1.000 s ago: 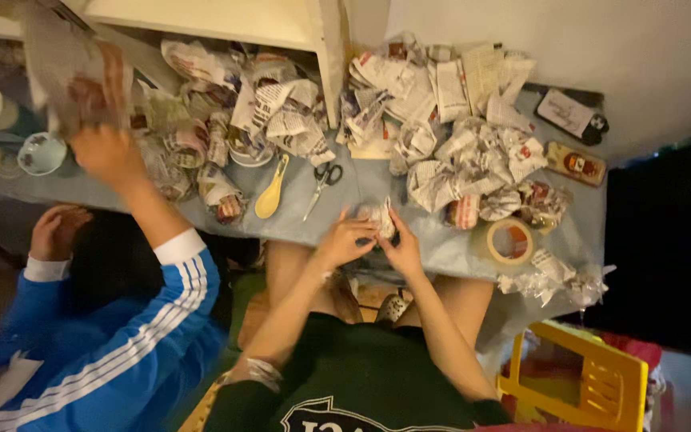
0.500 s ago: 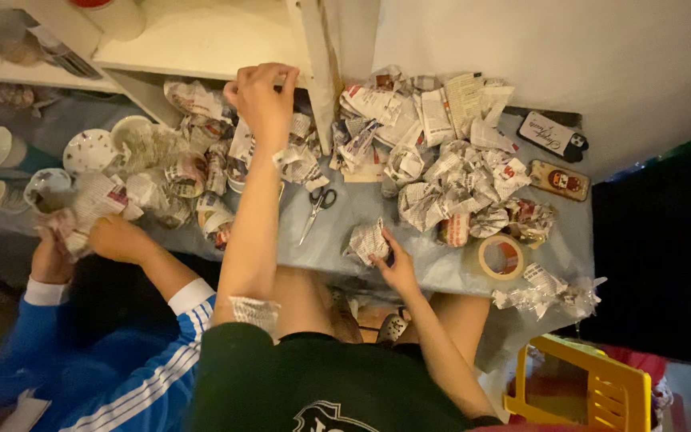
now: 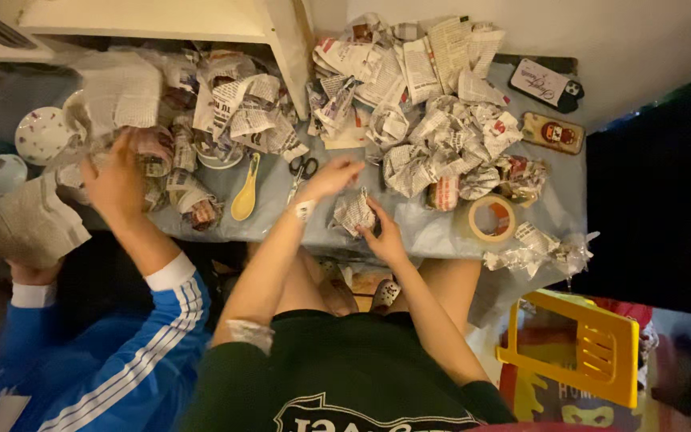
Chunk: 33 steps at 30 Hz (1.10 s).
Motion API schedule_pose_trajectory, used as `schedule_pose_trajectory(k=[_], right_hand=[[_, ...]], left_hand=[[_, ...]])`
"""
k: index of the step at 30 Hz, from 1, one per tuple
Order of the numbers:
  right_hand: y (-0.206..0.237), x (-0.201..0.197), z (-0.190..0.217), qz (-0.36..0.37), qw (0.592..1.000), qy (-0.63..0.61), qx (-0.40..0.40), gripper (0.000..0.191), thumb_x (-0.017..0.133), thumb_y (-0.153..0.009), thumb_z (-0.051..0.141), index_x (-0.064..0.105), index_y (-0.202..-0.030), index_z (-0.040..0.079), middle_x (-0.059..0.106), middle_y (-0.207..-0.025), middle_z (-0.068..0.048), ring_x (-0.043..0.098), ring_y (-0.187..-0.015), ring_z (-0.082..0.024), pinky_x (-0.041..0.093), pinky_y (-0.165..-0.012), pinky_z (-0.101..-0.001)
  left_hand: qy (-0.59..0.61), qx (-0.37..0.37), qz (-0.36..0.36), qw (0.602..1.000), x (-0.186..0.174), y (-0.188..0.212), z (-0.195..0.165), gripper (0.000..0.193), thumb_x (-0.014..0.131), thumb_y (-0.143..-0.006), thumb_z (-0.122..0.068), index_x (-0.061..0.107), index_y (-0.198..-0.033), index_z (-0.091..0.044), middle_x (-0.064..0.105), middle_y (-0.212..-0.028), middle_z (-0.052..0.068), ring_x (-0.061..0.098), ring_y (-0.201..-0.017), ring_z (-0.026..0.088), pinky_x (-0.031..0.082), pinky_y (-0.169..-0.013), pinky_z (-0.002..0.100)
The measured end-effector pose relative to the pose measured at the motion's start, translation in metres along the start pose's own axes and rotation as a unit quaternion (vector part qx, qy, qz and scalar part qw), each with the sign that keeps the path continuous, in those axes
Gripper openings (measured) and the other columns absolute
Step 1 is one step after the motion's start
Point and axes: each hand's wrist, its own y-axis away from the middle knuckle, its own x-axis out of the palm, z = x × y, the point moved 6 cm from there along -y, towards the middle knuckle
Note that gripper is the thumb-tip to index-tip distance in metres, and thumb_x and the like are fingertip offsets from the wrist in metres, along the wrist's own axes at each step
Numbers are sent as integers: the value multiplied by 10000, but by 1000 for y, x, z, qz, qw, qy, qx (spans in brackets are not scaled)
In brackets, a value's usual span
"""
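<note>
My right hand (image 3: 383,237) grips a small bundle wrapped in crumpled newspaper (image 3: 353,213) at the near edge of the blue-grey table (image 3: 433,232). My left hand (image 3: 334,173) hovers just above and left of the bundle with fingers apart and nothing visible in it, close to a pair of scissors (image 3: 301,170). A pile of crumpled newspaper and wrapped items (image 3: 433,120) covers the table beyond my hands.
A person in a blue jacket with white stripes (image 3: 121,352) sits at my left, one hand (image 3: 113,182) on newspaper among wrapped dishes. On the table lie a yellow spoon (image 3: 244,200), a tape roll (image 3: 493,218) and two phones (image 3: 545,82). A yellow stool (image 3: 577,344) stands at lower right.
My left hand left the bundle, reached far into the newspaper pile, and has come back beside the bundle. My right hand kept hold of it. The other person's hands shifted with newspaper.
</note>
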Motion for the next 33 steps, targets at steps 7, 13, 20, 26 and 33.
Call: schedule_pose_trajectory(k=[7,13,20,26,33], right_hand=[[2,3,-8,1,1000,8,8,669,776,-872,133,479,-1470,85,630,-1395,-209,618,-1309,-348,492,-1062,-410],[4,3,-9,-15,999,20,-30,645,764,-870,104,488,-1451,51,615,-1423,-213,594,-1344,-359,472,-1097,-406],[4,1,-4,1,996,6,-84,677,757,-892,91,453,-1495,44,509,-1553,-212,498,-1450,-361,403,-1178,-405],[4,1,-6,28,998,21,-54,688,757,-943,127,411,-1532,51,468,-1588,-198,476,-1464,-349,390,-1183,-409],[2,-3,-3,55,997,11,-59,765,747,-873,114,385,-1545,61,439,-1598,-188,435,-1481,-352,372,-1187,-407]], left_hand=[[-139,-63,131,979,18,-2,43,466,650,-1029,-468,739,-1027,-11,659,-790,39,569,-703,110,466,-644,294],[74,93,183,976,49,45,54,294,745,-949,-317,661,-983,-38,716,-863,26,664,-774,87,534,-682,293],[-213,123,-111,963,39,100,32,259,813,-863,-297,655,-875,-93,724,-718,38,706,-641,211,521,-587,345],[-301,196,-213,909,44,120,13,277,818,-839,-324,659,-941,-122,730,-799,30,696,-686,215,456,-689,381],[-326,217,-217,894,51,120,45,419,827,-848,-403,627,-1106,-140,722,-917,5,684,-807,208,392,-789,380]])
